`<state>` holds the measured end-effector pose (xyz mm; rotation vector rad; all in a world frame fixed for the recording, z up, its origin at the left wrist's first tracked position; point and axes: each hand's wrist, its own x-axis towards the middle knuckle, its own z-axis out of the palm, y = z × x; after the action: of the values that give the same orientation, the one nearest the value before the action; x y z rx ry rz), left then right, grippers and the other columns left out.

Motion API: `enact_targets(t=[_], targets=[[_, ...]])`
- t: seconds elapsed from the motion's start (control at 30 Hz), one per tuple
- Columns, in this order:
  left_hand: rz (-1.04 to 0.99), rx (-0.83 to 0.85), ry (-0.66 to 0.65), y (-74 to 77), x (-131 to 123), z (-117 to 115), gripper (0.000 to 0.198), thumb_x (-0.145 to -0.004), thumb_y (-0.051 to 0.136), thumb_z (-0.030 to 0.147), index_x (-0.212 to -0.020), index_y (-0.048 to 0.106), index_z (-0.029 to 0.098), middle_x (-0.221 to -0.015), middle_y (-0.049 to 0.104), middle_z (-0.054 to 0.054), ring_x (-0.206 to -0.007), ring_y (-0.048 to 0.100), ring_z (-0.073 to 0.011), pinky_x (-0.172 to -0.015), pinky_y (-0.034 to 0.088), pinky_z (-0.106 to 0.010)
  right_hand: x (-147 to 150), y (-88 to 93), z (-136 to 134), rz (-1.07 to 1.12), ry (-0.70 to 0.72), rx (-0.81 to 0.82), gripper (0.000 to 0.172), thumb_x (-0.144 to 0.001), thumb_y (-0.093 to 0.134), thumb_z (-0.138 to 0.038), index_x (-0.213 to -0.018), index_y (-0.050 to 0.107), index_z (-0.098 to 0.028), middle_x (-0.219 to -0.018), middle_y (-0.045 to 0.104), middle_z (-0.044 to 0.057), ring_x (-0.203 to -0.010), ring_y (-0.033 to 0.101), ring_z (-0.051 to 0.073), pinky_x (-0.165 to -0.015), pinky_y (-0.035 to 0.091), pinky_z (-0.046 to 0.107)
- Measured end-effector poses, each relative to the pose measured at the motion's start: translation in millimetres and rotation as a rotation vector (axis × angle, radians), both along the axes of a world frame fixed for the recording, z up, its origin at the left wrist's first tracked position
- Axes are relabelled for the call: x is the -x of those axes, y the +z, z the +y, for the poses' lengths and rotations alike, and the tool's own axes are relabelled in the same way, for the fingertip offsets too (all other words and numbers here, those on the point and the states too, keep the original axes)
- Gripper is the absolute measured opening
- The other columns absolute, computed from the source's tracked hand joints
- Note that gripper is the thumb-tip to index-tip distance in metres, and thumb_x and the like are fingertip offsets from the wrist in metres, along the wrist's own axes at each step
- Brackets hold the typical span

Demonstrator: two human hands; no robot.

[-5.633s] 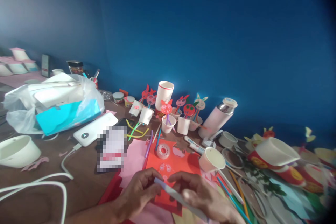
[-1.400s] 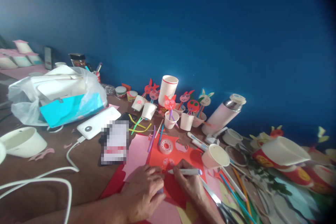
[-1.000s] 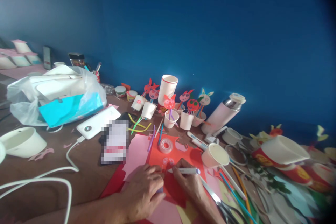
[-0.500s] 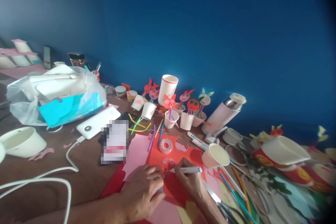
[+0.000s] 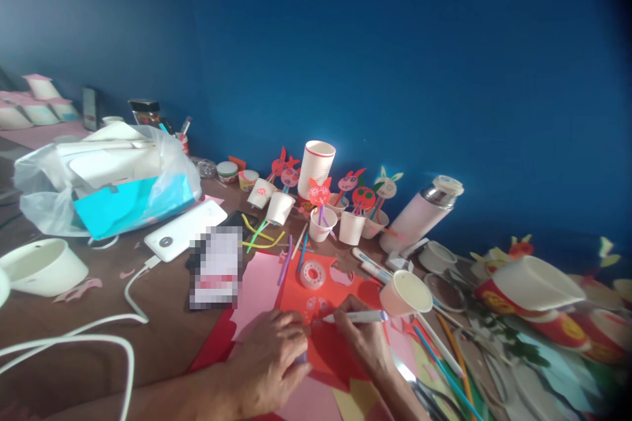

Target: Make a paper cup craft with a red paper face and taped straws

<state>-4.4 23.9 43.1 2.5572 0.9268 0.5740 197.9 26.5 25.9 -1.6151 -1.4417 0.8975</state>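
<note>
My right hand [image 5: 359,332] is closed around a white marker [image 5: 368,317] with a purple end, its tip pointing left, low over the red paper [image 5: 323,348]. Just beyond the tip, line drawings like a pair of eyes [image 5: 316,304] show on the red. My left hand [image 5: 276,355] rests over the left part of that paper, fingers curled. Between its thumb and forefinger shows a small purple piece that looks like a marker cap [image 5: 300,358]; most of it is hidden. A roll of tape [image 5: 313,274] lies on the red paper above the drawing.
A paper cup [image 5: 405,293] and scissors [image 5: 419,385] are right of my right hand. Pink paper [image 5: 257,283] and a phone [image 5: 217,270] lie to the left. Cups with paper animal faces [image 5: 353,227] and a flask [image 5: 422,210] stand before the blue wall [image 5: 316,46].
My right hand and the marker have shifted slightly to the right. My left hand stays in place.
</note>
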Motion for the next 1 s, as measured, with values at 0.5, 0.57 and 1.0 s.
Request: enact_targets(t=[0.5, 0.57, 1.0], targets=[[-0.060, -0.048, -0.025, 0.2, 0, 2, 0.003, -0.080, 0.055, 0.021, -0.080, 0.057, 0.020, -0.086, 0.064, -0.004, -0.095, 0.054, -0.0204, -0.089, 0.041, -0.035, 1, 11.2, -4, 0.164, -0.074, -0.028, 0.023, -0.075, 0.049, -0.037, -0.060, 0.045, -0.021, -0.053, 0.042, -0.004, -0.051, 0.039, 0.013, -0.049, 0.034, 0.024], [-0.060, -0.049, -0.015, 0.2, 0, 1, 0.002, -0.080, 0.055, 0.021, -0.079, 0.057, 0.020, -0.086, 0.064, -0.004, -0.095, 0.054, -0.0206, -0.090, 0.040, -0.035, 2, 8.7, -5, 0.152, -0.049, -0.023, 0.022, -0.075, 0.050, -0.036, -0.059, 0.045, -0.021, -0.053, 0.043, -0.004, -0.051, 0.039, 0.012, -0.049, 0.034, 0.023], [-0.019, -0.008, 0.000, -0.3, 0, 0, 0.001, -0.078, 0.058, 0.019, -0.079, 0.056, 0.020, -0.087, 0.064, -0.003, -0.098, 0.054, -0.0219, -0.091, 0.040, -0.037, 5, -0.8, -5, 0.011, 0.018, -0.043, 0.021, -0.076, 0.050, -0.030, -0.059, 0.044, -0.019, -0.053, 0.046, -0.004, -0.052, 0.043, 0.011, -0.048, 0.034, 0.020]])
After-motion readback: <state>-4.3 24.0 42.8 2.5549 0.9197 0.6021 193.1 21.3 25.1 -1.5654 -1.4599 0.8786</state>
